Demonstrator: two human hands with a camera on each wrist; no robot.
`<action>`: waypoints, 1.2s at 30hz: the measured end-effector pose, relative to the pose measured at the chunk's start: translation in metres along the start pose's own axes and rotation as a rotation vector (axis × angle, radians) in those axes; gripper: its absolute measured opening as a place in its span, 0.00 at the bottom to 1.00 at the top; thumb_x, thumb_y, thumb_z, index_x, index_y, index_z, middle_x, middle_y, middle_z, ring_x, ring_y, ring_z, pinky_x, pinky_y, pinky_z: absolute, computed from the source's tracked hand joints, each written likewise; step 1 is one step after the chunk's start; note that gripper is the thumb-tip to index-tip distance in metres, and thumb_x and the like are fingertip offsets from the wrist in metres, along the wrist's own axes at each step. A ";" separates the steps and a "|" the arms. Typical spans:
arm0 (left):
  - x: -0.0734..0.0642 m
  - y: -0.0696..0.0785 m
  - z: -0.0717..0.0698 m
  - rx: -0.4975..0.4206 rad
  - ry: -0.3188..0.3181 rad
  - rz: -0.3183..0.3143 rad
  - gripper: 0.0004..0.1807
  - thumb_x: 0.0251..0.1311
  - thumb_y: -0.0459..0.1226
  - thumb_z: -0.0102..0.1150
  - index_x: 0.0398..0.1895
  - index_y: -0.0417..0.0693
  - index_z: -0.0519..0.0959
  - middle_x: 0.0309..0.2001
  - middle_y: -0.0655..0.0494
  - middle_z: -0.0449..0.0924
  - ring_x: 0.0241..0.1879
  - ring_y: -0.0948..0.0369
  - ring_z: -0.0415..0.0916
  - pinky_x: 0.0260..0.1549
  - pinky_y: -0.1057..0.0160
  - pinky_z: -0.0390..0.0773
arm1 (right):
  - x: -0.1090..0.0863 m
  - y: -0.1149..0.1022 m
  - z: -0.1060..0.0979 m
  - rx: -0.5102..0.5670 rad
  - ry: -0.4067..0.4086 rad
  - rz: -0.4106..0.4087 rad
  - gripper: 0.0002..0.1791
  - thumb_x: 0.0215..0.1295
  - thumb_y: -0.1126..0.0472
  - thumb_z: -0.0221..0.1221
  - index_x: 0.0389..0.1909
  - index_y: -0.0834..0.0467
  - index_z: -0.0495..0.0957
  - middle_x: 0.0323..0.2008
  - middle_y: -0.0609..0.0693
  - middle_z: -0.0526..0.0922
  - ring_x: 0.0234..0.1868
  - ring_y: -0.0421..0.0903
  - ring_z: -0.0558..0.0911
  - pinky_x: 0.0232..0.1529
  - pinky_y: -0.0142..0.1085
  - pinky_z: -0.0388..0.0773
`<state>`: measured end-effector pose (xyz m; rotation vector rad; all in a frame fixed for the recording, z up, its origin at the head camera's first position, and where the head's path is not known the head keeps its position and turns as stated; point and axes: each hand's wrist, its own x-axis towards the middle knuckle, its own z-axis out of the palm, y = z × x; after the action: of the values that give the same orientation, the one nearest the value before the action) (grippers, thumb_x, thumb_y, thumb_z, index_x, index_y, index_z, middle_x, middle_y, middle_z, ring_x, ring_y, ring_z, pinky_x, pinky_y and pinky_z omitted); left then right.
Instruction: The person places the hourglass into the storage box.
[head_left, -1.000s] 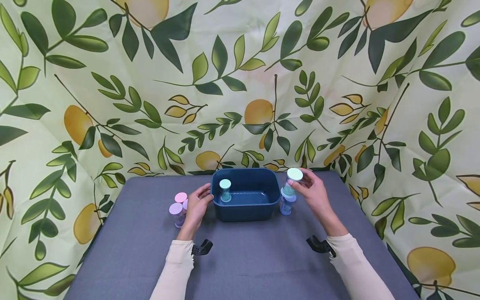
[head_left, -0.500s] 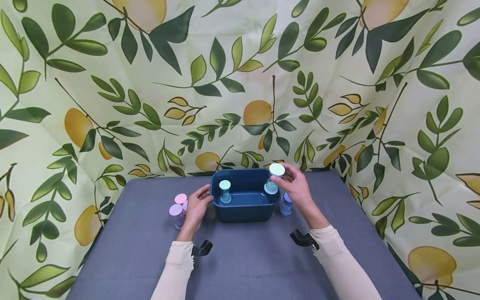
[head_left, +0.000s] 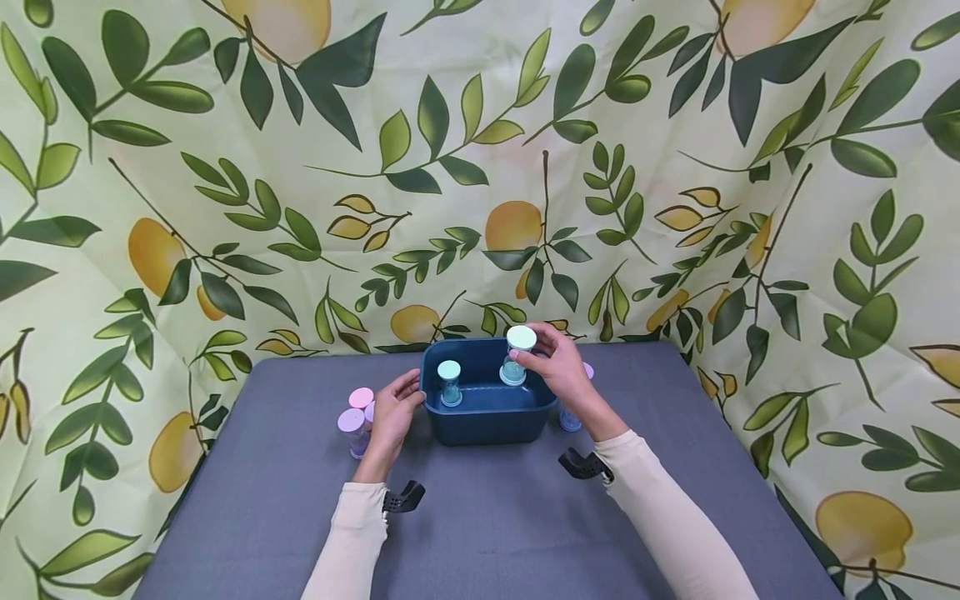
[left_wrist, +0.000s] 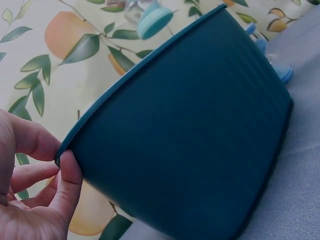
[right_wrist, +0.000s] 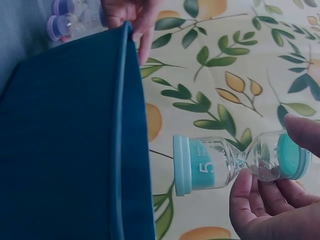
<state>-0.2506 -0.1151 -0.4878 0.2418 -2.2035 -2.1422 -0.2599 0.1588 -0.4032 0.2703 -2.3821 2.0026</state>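
Note:
My right hand (head_left: 558, 367) holds a teal-capped sand timer (head_left: 521, 337) over the right half of a dark blue bin (head_left: 487, 427). In the right wrist view, fingers and thumb grip the sand timer near one cap, and a "5" shows on its glass. A second teal-capped sand timer (head_left: 450, 383) stands inside the bin at the left. My left hand (head_left: 393, 417) pinches the bin's left rim between thumb and fingers, as the left wrist view (left_wrist: 42, 185) shows.
Left of the bin stand a pink-capped sand timer (head_left: 362, 398) and a lilac-capped sand timer (head_left: 352, 421), with another partly behind my left hand. A blue sand timer (head_left: 570, 419) stands right of the bin, partly covered by my right arm. Patterned cloth hangs behind the grey table (head_left: 480, 517).
My right hand has lifted the teal sand timer from beside the blue one and carried it left, over the bin. The left hand stays at the rim.

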 end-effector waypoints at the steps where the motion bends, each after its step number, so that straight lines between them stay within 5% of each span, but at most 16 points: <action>1: 0.000 0.000 0.000 0.000 0.001 0.005 0.25 0.61 0.27 0.55 0.64 0.40 0.74 0.59 0.39 0.77 0.59 0.49 0.75 0.47 0.67 0.81 | 0.002 0.000 0.002 -0.014 -0.003 0.006 0.30 0.59 0.60 0.68 0.62 0.58 0.71 0.59 0.58 0.77 0.63 0.53 0.75 0.57 0.39 0.76; 22: 0.000 0.001 0.000 0.000 -0.007 -0.004 0.25 0.61 0.27 0.55 0.64 0.41 0.74 0.60 0.40 0.76 0.60 0.49 0.74 0.53 0.60 0.80 | 0.038 0.024 0.030 -0.212 -0.092 0.038 0.28 0.57 0.58 0.69 0.59 0.58 0.74 0.57 0.58 0.79 0.62 0.58 0.74 0.62 0.50 0.73; 36: 0.000 0.001 -0.001 -0.007 -0.013 -0.004 0.26 0.61 0.27 0.55 0.64 0.41 0.73 0.61 0.39 0.76 0.62 0.46 0.73 0.53 0.60 0.80 | 0.057 0.044 0.046 -0.308 -0.123 0.100 0.26 0.54 0.61 0.70 0.55 0.57 0.75 0.52 0.55 0.82 0.52 0.51 0.80 0.47 0.38 0.77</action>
<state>-0.2510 -0.1157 -0.4866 0.2331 -2.2033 -2.1596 -0.3174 0.1140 -0.4470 0.2776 -2.7848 1.6612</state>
